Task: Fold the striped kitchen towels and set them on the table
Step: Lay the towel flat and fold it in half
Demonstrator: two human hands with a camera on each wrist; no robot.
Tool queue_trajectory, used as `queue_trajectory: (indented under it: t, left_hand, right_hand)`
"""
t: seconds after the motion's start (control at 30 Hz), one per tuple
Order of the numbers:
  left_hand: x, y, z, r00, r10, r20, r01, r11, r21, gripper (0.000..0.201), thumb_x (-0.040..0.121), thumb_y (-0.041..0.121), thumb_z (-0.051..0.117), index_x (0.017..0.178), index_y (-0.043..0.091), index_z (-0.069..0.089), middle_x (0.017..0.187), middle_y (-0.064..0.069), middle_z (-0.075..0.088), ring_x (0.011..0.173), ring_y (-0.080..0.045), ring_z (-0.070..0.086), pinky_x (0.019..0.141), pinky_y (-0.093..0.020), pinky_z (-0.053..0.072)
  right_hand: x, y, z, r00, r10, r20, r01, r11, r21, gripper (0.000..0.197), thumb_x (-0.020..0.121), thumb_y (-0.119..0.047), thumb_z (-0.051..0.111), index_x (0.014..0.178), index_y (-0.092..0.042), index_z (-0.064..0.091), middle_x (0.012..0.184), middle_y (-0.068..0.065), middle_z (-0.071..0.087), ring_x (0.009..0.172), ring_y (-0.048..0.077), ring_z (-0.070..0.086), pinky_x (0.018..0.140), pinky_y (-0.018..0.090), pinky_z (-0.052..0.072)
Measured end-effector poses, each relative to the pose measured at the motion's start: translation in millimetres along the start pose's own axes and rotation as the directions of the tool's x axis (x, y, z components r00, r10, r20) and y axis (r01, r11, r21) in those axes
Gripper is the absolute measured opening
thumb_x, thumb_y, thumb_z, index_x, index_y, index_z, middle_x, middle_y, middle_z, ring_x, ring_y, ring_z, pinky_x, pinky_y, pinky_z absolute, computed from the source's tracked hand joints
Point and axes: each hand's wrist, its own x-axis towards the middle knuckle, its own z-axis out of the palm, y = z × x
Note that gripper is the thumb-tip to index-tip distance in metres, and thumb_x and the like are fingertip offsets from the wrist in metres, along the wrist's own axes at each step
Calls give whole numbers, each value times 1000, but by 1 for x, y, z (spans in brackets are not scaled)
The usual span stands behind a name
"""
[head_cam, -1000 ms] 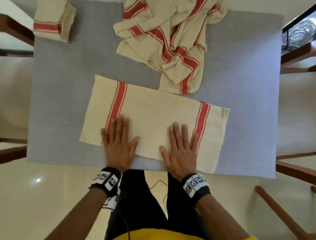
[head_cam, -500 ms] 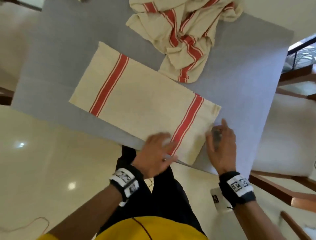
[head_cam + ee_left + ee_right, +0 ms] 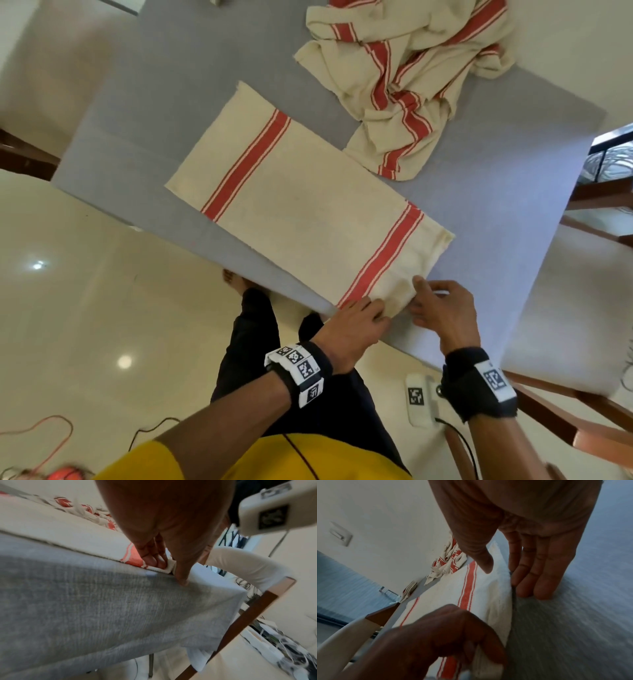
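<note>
Grey cloth covers the table point(image 3: 144, 113) and hangs over its near edge. At the left, low in the head view, an orange cable point(image 3: 41, 435) loops on the pale tiled floor. A flat striped towel point(image 3: 301, 209), cream with a red band near each short end, lies diagonally on the cloth, its near-right corner at the table's edge. Beyond it, toward the far right, a crumpled pile of striped towels point(image 3: 407, 78) lies just beside the flat one; whether they touch cannot be told. In the right wrist view a small folded towel point(image 3: 410, 588) sits at the far end of the table. Wooden chairs with pale cushions stand at the right side, one chair point(image 3: 548, 318) close beside the table corner.

Black-and-white square markers show on both wrist bands; no readable writing appears.

Left hand point(image 3: 352, 329) reaches over the table edge at the towel's near-right corner, and the left wrist view shows its fingers point(image 3: 154, 555) on top and thumb alongside, pinching the cream fabric just past the red band. Right hand point(image 3: 442, 308) is at the towel's short right edge; the right wrist view shows its fingers point(image 3: 532, 566) straight and together, tips down on the grey cloth against the towel's hem, thumb above the fabric and apart from it.
</note>
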Motion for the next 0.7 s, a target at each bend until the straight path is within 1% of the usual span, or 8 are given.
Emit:
queue_trajectory:
  t: [0.1,0.17,0.23,0.37,0.43,0.53,0.63,0.7]
  left_hand:
    - [3,-5,-7,997,-77,-13,71,964,-257,16,88,5,72,97,13,62,103,-6,56,88,-27,55,74,-44,51]
    - [3,-7,-14,990,-141,3,130,908,-398,11,91,5,69,101,10,65,107,-9,58,95,-28,57,80,-41,48]
    - [3,-9,-15,987,-158,25,153,894,-421,17,91,4,69,106,9,65,110,-8,58,98,-28,57,84,-42,48]
    - [4,-11,-13,988,-119,94,147,902,-407,39,88,-10,63,119,14,60,114,-6,52,99,-29,55,84,-46,49]
    - [5,-11,-13,989,-103,108,137,911,-388,44,87,-12,60,123,15,58,115,-7,51,99,-30,54,84,-47,49]
    - [6,-11,-13,991,-120,61,134,909,-394,35,92,1,59,124,13,58,114,-8,54,99,-32,56,85,-48,50]
    - [7,-10,-13,988,-152,1,139,899,-416,24,98,12,58,122,14,57,112,-5,57,98,-26,57,86,-39,49]
    - [7,-10,-14,986,-164,-29,135,889,-437,17,102,17,56,118,15,59,108,-3,60,94,-23,57,84,-35,48]
  right_hand:
    - [-5,1,0,999,16,45,-15,1000,-9,36,93,-46,72,101,-11,70,81,10,78,75,24,77,78,47,66]
    - [-7,-2,0,997,29,73,-30,999,13,38,93,-46,72,98,-8,73,81,10,78,76,26,78,77,45,66]
    - [-7,-6,0,994,38,105,-43,998,46,40,94,-46,72,98,-6,73,83,11,79,78,27,78,76,43,66]
    - [-10,-13,-1,989,41,138,-57,992,109,41,94,-44,73,104,-5,72,88,14,79,81,27,78,77,42,66]
    - [-13,-13,0,990,34,137,-54,988,145,41,94,-44,72,108,-6,70,91,14,78,83,26,78,78,41,65]
    - [-16,-12,2,992,21,125,-45,979,199,39,95,-44,71,110,-7,70,98,12,78,88,25,78,83,42,65]
    - [-16,-15,1,998,-3,70,-15,968,250,35,96,-42,70,112,-11,68,102,11,77,90,24,77,81,38,64]
    - [-14,-16,0,999,-9,38,-2,959,282,37,96,-41,70,120,-14,63,106,10,76,90,22,78,77,34,64]
